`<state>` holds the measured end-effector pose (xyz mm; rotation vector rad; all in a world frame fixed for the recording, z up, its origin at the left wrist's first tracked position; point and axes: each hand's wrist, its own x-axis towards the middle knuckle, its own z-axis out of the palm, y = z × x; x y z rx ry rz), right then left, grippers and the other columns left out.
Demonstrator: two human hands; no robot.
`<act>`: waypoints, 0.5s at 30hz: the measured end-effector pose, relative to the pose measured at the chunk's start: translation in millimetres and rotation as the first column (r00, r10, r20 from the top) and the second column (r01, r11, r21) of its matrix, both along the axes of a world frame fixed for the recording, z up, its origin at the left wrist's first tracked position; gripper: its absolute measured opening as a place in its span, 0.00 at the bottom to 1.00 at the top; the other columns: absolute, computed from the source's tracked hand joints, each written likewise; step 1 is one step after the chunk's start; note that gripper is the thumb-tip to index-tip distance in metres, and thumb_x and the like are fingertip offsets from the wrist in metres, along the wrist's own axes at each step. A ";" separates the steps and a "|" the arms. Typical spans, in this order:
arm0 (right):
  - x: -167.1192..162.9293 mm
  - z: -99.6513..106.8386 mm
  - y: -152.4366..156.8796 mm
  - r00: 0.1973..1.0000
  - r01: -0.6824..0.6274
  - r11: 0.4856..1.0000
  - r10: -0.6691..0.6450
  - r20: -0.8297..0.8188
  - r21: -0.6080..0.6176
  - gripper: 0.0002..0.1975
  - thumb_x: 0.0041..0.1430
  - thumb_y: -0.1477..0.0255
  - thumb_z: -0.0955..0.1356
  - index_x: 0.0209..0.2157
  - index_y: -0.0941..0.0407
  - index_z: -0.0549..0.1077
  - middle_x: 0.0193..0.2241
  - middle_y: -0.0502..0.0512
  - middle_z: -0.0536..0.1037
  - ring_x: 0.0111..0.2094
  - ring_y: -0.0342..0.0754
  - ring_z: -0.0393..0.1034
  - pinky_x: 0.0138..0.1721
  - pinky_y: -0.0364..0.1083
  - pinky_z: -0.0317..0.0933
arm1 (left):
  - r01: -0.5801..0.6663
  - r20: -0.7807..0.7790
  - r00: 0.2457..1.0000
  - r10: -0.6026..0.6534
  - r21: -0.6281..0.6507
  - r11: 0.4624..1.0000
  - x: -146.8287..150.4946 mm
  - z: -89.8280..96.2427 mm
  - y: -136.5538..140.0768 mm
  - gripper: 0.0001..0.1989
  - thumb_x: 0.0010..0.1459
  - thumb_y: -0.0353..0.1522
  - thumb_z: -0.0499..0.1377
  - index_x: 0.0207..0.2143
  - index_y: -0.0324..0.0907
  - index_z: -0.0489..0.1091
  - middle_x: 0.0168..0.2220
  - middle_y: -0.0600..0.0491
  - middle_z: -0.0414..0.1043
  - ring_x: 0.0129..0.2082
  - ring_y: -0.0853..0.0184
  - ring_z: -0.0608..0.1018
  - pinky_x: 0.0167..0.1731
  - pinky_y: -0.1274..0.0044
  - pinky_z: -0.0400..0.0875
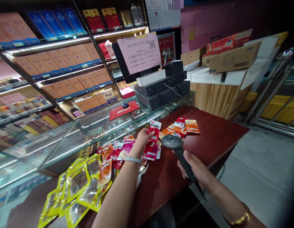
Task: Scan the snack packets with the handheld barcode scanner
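Note:
My left hand pinches the edge of a red-and-white snack packet above the counter. In my right hand is a dark barcode scanner, gripped by its handle, its head close to the right of that packet. Below and left of my left hand lie more small snack packets, red, orange and purple. Another little pile of orange and red packets rests beyond the scanner. Large yellow-edged clear packets are heaped at the lower left.
The reddish-brown counter top adjoins a glass display case. A cash drawer and a monitor with a pink handwritten sign stand behind. A mouse sits on a red mat. Cardboard boxes are at the right.

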<state>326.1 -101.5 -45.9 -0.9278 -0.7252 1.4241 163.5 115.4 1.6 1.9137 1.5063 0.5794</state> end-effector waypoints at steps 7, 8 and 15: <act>15.5 -15.7 -11.4 0.999 0.013 1.000 -0.015 -0.042 -0.028 0.28 0.59 0.44 0.66 0.44 0.56 0.68 0.17 0.41 0.64 0.14 0.38 0.53 0.18 0.40 0.54 | 0.030 -0.613 0.752 0.245 0.402 0.915 -25.0 24.5 -4.0 0.26 0.53 0.45 0.64 0.50 0.39 0.70 0.50 0.37 0.75 0.55 0.43 0.72 0.53 0.58 0.64; 17.6 -16.9 -11.4 0.998 0.017 1.000 -0.018 -0.054 -0.023 0.29 0.60 0.44 0.65 0.45 0.56 0.68 0.17 0.41 0.64 0.14 0.38 0.52 0.18 0.40 0.54 | 0.070 -0.612 0.757 0.230 0.425 0.902 -16.8 22.9 -3.8 0.27 0.54 0.47 0.63 0.51 0.40 0.71 0.52 0.38 0.75 0.56 0.44 0.71 0.53 0.59 0.64; 30.6 -18.5 -9.3 0.992 0.119 0.992 -0.121 -0.046 -0.052 0.30 0.58 0.44 0.67 0.46 0.56 0.69 0.18 0.42 0.64 0.14 0.39 0.55 0.18 0.41 0.53 | 0.316 -0.638 0.761 -0.119 0.204 0.926 74.6 -14.4 15.5 0.23 0.57 0.49 0.60 0.47 0.42 0.76 0.50 0.41 0.76 0.54 0.53 0.74 0.53 0.68 0.66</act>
